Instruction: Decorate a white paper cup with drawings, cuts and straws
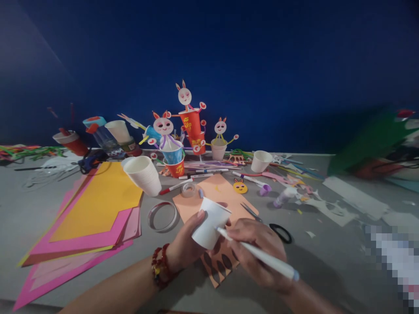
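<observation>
My left hand (pixel 188 244) is closed around a plain white paper cup (pixel 210 220), tilted on its side above the table. In my right hand (pixel 262 250) is a white marker with a light blue end (pixel 268 259), its tip at the side of the cup. I cannot make out any mark on the cup. Beneath both hands lies an orange paper sheet (pixel 186 205), with an orange piece with cut-out ovals (pixel 219 266) nearer me. Scissors (pixel 279 233) lie just beyond my right hand, their blades on the orange sheet.
Stacked white cups (pixel 144 174) and coloured paper sheets (pixel 88 200) are on the left. A tape roll (pixel 163 216) lies left of the cup. Rabbit figures on cups (pixel 172 152) stand at the back. A glue stick (pixel 285 197) and paper scraps (pixel 337 209) lie to the right.
</observation>
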